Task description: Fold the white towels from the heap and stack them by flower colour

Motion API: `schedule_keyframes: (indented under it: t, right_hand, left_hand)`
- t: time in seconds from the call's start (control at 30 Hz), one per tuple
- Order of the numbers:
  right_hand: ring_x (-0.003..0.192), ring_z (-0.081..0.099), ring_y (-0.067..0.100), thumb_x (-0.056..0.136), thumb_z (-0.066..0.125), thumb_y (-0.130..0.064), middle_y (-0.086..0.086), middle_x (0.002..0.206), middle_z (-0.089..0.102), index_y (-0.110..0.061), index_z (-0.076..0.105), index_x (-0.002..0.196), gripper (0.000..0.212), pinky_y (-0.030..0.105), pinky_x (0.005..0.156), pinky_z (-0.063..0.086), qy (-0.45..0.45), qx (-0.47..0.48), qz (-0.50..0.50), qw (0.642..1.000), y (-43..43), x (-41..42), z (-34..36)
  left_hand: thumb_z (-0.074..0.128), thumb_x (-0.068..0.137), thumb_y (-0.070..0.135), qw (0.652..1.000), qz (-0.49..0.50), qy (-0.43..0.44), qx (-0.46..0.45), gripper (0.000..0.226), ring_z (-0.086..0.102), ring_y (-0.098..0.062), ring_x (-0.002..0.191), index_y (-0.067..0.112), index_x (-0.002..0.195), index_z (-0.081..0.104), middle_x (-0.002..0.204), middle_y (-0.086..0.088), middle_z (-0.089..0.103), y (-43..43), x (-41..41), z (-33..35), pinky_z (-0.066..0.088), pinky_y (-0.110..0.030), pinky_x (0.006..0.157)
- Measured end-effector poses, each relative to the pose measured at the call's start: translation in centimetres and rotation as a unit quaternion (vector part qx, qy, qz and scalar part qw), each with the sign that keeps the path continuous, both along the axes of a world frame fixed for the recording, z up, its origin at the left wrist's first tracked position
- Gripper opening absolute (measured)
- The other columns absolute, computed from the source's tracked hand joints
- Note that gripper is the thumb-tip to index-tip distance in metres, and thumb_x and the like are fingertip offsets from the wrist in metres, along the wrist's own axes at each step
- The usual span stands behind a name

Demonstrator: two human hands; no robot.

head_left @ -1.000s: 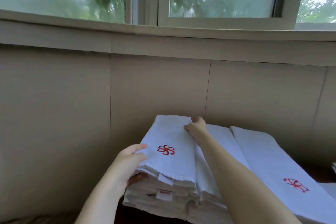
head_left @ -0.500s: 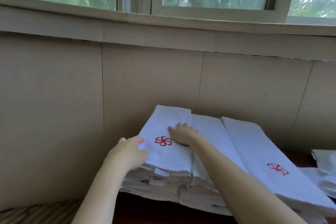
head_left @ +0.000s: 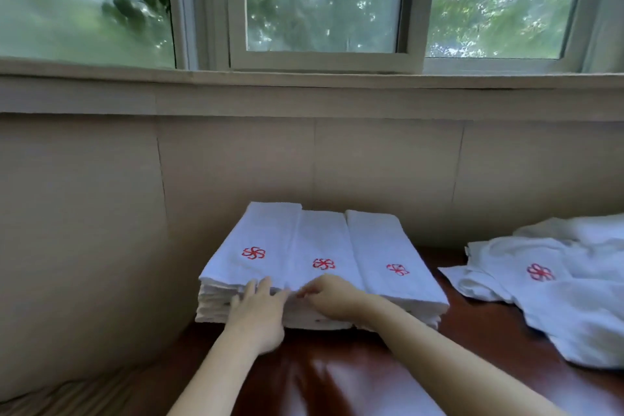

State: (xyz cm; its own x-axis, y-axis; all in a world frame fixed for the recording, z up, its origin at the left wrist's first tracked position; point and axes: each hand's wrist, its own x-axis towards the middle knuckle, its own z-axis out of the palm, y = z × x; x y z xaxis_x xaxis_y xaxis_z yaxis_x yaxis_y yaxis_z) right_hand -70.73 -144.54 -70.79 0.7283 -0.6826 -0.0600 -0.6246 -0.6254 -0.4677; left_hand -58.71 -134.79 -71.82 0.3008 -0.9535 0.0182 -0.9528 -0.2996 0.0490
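Risk first, from the head view: could drag the top layers out of line, since the left hand (head_left: 257,309), fingers fairly straight, rests against the near edge of the folded stack (head_left: 314,267), and the right hand (head_left: 329,297), fingers curled, seems to pinch the hem right beside it; cannot tell for sure how much cloth is caught. Pulling one layer alone would likely skew the neat edges or tip the pile toward the dark wooden table (head_left: 388,365). Might also mix colours if a towel gets grabbed from the heap (head_left: 553,287), well off to the right of the right hand, without checking its flower. Stack directly beyond both hands: white, three folded panels side by side, each with a red flower (head_left: 253,253), many layers deep. Heap rumpled, unfolded, one red flower showing.
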Motion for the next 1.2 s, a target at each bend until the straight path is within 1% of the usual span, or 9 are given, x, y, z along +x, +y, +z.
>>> schedule_keyframes:
  t: [0.17,0.37,0.53,0.6,0.7,0.8,1.0,1.1,1.2]
  right_hand:
    - [0.111,0.057,0.016,0.094,0.042,-0.021,0.001,0.124,0.064,-0.018,0.066,0.12,0.036,0.02,0.085,0.04,0.056,-0.051,-0.056,0.996,-0.4,-15.6,1.0]
    - [0.118,0.053,0.023,0.093,0.043,-0.019,0.005,0.128,0.06,-0.016,0.062,0.121,0.034,0.027,0.096,0.042,0.085,-0.131,-0.339,0.928,-3.9,-37.9,-1.1]
    - [0.143,0.01,0.035,0.089,0.047,-0.029,0.014,0.156,0.009,-0.028,0.008,0.15,0.072,0.05,0.113,0.017,0.152,-0.247,-0.499,0.817,-6.5,-48.3,-1.4]
    - [0.142,0.016,0.035,0.088,0.053,-0.031,0.013,0.156,0.009,-0.029,-0.009,0.15,0.087,0.048,0.111,0.023,0.12,-0.22,-0.531,0.81,-7.9,-51.8,-1.7]
    - [0.121,0.047,0.034,0.085,0.06,-0.018,0.014,0.139,0.044,-0.021,0.008,0.15,0.083,0.039,0.09,0.046,-0.033,-0.12,-0.538,0.834,-8.7,-55.5,-3.1]
    - [0.098,0.058,0.035,0.077,0.049,0.006,0.016,0.111,0.059,-0.022,0.023,0.147,0.08,0.037,0.069,0.046,-0.063,-0.15,-0.533,0.83,-7.4,-57.0,-5.0]
    - [0.11,0.048,0.031,0.083,0.04,0.004,0.012,0.115,0.051,-0.012,0.038,0.132,0.052,0.035,0.081,0.044,0.018,-0.206,-0.517,0.831,-3.6,-56.9,-7.1]
    - [0.107,0.051,0.035,0.087,0.037,0.003,0.015,0.122,0.041,-0.014,0.042,0.129,0.046,0.036,0.074,0.042,0.022,-0.199,-0.546,0.814,-1.6,-57.3,-6.0]
    - [0.092,0.058,0.039,0.088,0.039,0.003,0.02,0.119,0.038,-0.009,0.049,0.123,0.039,0.037,0.069,0.043,-0.037,-0.182,-0.574,0.797,0.5,-57.2,-4.8]
  left_hand:
    - [0.04,0.09,0.015,0.998,-0.037,-0.052,-0.005,0.044,0.025,-0.025,0.136,0.025,0.132,0.046,0.145,-0.005,0.029,-0.7,-8.0,1.4,0.034,-0.04,0.104]
    - [0.04,0.093,0.021,0.988,-0.147,0.003,-0.051,0.032,0.041,-0.023,0.121,0.024,0.123,0.051,0.131,-0.002,0.04,-6.3,-22.4,2.0,0.041,-0.036,0.092]
    - [0.044,0.09,0.016,0.97,-0.235,0.051,-0.047,0.054,0.039,-0.026,0.127,0.024,0.142,0.033,0.139,-0.004,0.036,-13.5,-35.7,-0.1,0.044,-0.04,0.092]
    - [0.046,0.088,0.012,0.963,-0.255,0.08,-0.043,0.065,0.037,-0.026,0.128,0.026,0.147,0.023,0.144,-0.004,0.031,-16.3,-40.1,-1.2,0.042,-0.04,0.096]
    - [0.046,0.086,0.009,0.949,-0.273,0.156,-0.019,0.077,0.037,-0.025,0.132,0.031,0.151,0.011,0.151,-0.001,0.028,-18.6,-44.7,-3.2,0.04,-0.042,0.102]
    - [0.044,0.086,0.009,0.96,-0.255,0.115,-0.002,0.063,0.042,-0.026,0.127,0.031,0.143,0.03,0.14,-0.002,0.043,-18.2,-45.8,-5.7,0.04,-0.038,0.098]
    - [0.043,0.085,0.032,0.968,-0.203,0.149,0.003,0.03,0.055,-0.02,0.115,0.037,0.113,0.053,0.123,0.009,0.058,-13.2,-40.5,-6.7,0.046,-0.036,0.092]
    - [0.044,0.087,0.041,0.977,-0.131,0.168,0.005,0.031,0.057,-0.019,0.112,0.044,0.116,0.057,0.123,0.01,0.061,-8.7,-33.5,-6.4,0.045,-0.03,0.09]
    - [0.043,0.086,0.032,0.996,-0.013,0.091,0.012,0.037,0.059,-0.017,0.107,0.041,0.119,0.056,0.12,0.007,0.062,-4.0,-25.8,-5.4,0.046,-0.028,0.083]
